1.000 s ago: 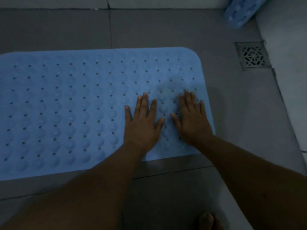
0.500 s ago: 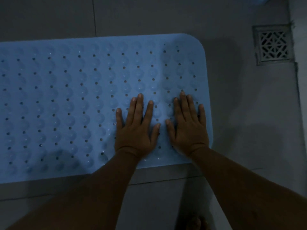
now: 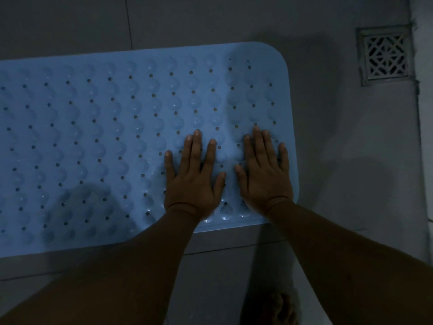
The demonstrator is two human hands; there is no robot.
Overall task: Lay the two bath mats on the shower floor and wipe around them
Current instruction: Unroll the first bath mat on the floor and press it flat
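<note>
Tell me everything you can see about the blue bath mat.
The blue bath mat looks like soft rubber or plastic, covered in rows of rounded bumps and small round holes, with rounded corners. It lies flat on the grey tiled floor; its left end runs out of view. Both hands press flat on its right end: the left hand and the right hand, fingers straight. A floor drain sits apart from it.

I see a blue mat [image 3: 105, 141] lying flat on the grey tile floor [image 3: 339, 160], dotted with holes and bumps. My left hand [image 3: 193, 181] and right hand [image 3: 264, 174] press flat on its right end, side by side, fingers straight and spread. A drain [image 3: 385, 56] sits at upper right, apart from the mat. A bare foot [image 3: 280, 308] shows at the bottom edge.
</note>
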